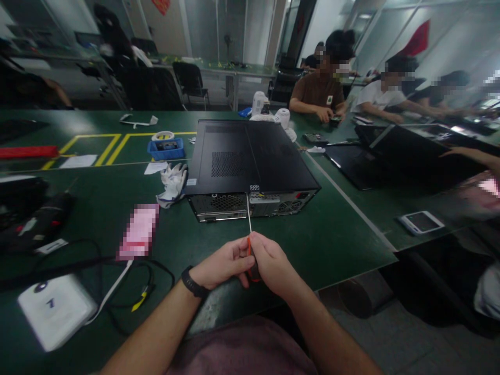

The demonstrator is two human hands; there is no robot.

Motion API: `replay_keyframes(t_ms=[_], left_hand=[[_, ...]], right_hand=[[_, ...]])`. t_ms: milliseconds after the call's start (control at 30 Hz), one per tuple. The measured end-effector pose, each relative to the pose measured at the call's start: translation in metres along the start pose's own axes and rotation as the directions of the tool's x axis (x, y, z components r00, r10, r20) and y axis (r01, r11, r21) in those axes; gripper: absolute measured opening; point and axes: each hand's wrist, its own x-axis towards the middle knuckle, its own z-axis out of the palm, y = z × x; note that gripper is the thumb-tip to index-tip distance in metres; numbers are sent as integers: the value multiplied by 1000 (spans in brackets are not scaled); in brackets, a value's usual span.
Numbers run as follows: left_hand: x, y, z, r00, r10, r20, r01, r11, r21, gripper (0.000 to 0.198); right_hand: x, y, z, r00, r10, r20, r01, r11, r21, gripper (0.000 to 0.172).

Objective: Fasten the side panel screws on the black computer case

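A black desktop computer case (pixel 250 151) lies on its side on the green table, its back panel facing me. Both my hands are closed around the dark-and-orange handle of a screwdriver (pixel 249 216). My left hand (pixel 230 260) wraps the handle from the left, and my right hand (pixel 271 263) grips it from the right. The thin shaft points away from me, and its tip reaches the upper edge of the back panel, near the middle. Whether the tip sits in a screw is too small to tell.
Left of the case lie white gloves (pixel 172 182) and a blue bin (pixel 166 149) of parts. Nearer are a pink blurred device (pixel 139 232), cables, a white box (pixel 57 310) and a power drill (pixel 42 221). Co-workers, dark panels (pixel 353 164) and a small device (pixel 422 222) are at right.
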Motion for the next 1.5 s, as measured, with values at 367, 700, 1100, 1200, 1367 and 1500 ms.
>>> replay_keyframes(t_ms=[367,700,1100,1200,1367,1500], left_hand=[[-6,-3,4,994,-109,25,111,953,-280,51],[-6,-8,7,997,-65,30,72,922,-381,45],[-3,-17,2,997,-43,66,66,911,-407,45],[-2,-17,4,997,-38,72,65,902,-427,44],[0,-21,9,997,-9,80,46,882,-469,36],[1,-24,11,994,22,109,40,848,-529,30]], right_hand=[[2,-22,-10,958,-207,-198,61,823,-565,32],[107,-73,-104,707,-628,-324,94,538,-838,32],[228,-81,-119,744,-611,-272,-39,367,-930,44],[236,-72,-117,775,-589,-228,-29,327,-945,45],[240,-67,-122,765,-598,-239,-33,334,-942,41],[241,-68,-124,761,-604,-235,-19,342,-939,37]])
